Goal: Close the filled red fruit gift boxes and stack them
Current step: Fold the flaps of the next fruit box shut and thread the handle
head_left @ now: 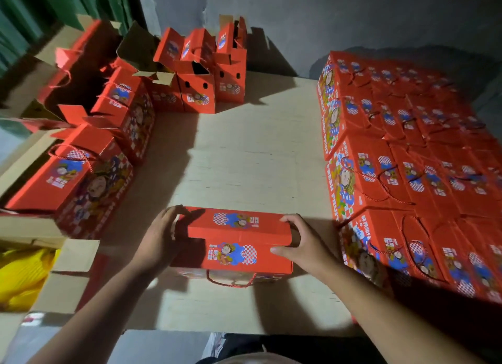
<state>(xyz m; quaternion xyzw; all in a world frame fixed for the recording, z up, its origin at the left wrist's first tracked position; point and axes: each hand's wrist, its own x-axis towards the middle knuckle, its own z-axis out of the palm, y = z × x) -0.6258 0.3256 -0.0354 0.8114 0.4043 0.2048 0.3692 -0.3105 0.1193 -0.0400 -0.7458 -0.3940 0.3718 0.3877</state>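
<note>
Each grip clasps 1 end of the red box (pixel 235 241), long axis left-right.

"FRESH FRUIT" runs down the stacked red boxes' (pixel 342 135) sides.

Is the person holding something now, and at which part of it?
Yes. Both hands hold the red gift box on the table by its two short ends: left hand on its left end, right hand on its right end.
</note>
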